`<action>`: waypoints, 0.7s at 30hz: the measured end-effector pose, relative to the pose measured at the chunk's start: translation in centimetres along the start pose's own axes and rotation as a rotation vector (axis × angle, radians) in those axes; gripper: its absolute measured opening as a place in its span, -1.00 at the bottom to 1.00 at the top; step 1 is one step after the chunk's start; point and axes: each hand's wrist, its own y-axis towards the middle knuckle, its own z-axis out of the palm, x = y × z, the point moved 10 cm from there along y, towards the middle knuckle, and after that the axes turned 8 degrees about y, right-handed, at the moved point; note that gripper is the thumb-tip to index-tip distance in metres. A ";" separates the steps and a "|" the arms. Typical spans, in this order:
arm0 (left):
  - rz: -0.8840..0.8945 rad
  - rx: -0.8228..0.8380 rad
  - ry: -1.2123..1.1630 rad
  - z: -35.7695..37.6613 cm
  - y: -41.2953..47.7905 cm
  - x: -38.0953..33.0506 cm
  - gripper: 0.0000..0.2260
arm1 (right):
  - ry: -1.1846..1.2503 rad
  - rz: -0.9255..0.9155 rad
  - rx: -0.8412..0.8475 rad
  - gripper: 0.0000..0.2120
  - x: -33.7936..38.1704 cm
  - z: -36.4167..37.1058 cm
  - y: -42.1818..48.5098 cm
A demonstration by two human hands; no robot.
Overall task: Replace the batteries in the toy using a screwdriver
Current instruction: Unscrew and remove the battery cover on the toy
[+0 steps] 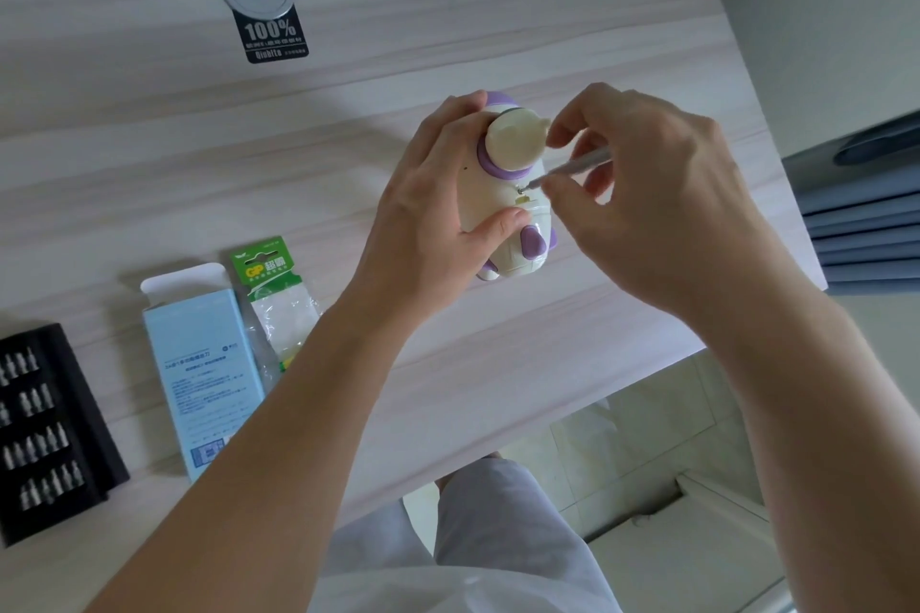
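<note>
Head: toy [498, 199] inside desk [348, 90] edges

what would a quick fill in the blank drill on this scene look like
The left hand grips the cream and ____ toy.
The right hand pinches the screwdriver, its tip against the ____.
The battery pack with the ____ card lies beside the blue box.
Missing: purple, toy, green.

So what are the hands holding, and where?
The left hand grips the toy round its body. The right hand pinches the screwdriver by its shaft, tip against the toy.
</note>
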 end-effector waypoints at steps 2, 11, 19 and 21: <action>-0.005 0.004 -0.002 0.0 -0.1 0.0 -0.43 | -0.012 0.047 -0.031 -0.81 -0.6 -0.2 -0.1; -0.014 0.011 0.010 0.1 0.0 0.2 -0.43 | 0.043 0.029 0.017 -0.96 -0.6 0.0 -0.1; -0.015 0.015 0.010 0.2 0.0 0.3 -0.43 | 0.079 0.058 0.034 -0.97 -0.7 0.1 0.0; -0.015 0.018 0.015 0.2 0.0 0.3 -0.43 | 0.062 0.052 0.037 -0.92 -0.5 0.1 -0.1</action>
